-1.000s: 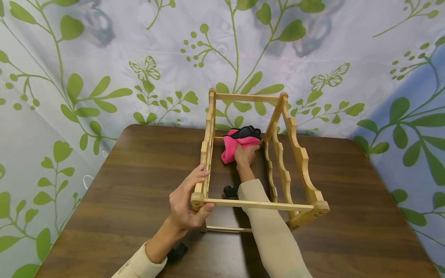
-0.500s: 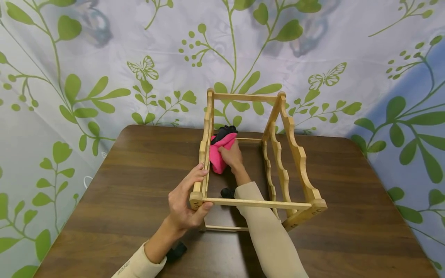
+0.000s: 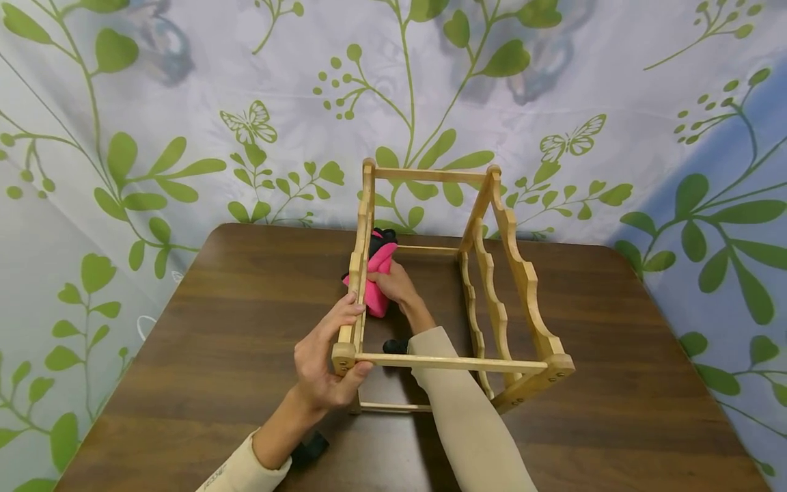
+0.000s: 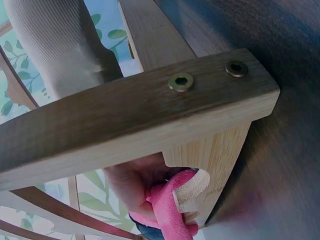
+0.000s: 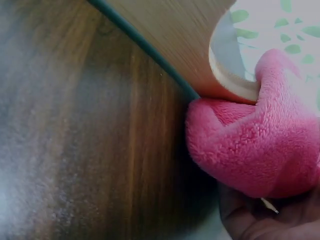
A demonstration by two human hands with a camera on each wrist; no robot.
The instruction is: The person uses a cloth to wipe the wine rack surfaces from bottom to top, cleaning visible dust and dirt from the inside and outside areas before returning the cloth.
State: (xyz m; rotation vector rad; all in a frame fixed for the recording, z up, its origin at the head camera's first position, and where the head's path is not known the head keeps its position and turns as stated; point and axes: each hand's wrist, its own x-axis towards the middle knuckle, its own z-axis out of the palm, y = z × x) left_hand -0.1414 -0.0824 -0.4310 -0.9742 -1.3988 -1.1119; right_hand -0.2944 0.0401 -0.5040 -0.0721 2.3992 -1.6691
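Observation:
A light wooden rack (image 3: 451, 364) with wavy, notched rails stands on the table. My left hand (image 3: 326, 359) grips its front left corner, the thumb on the front bar and the fingers along the upper left rail. Inside the frame, my right hand (image 3: 396, 283) holds a bunched pink cloth (image 3: 376, 298) with a black part against the left side. In the right wrist view, the fluffy cloth (image 5: 255, 145) touches a curved notch in the lower wood (image 5: 180, 35). Through the notch in the left wrist view, folded pink cloth (image 4: 172, 205) shows; the hand behind it is partly hidden.
The dark brown wooden table (image 3: 264, 294) extends on both sides of the rack. Behind it hangs a pale curtain (image 3: 295, 82) with green leaves and butterflies. Small black objects sit at the left wrist (image 3: 310, 449) and right wrist (image 3: 395, 346).
My right hand has carried the cloth from the rack's back middle leftward and slightly nearer, onto the left side's wood. My left hand keeps its grip on the corner.

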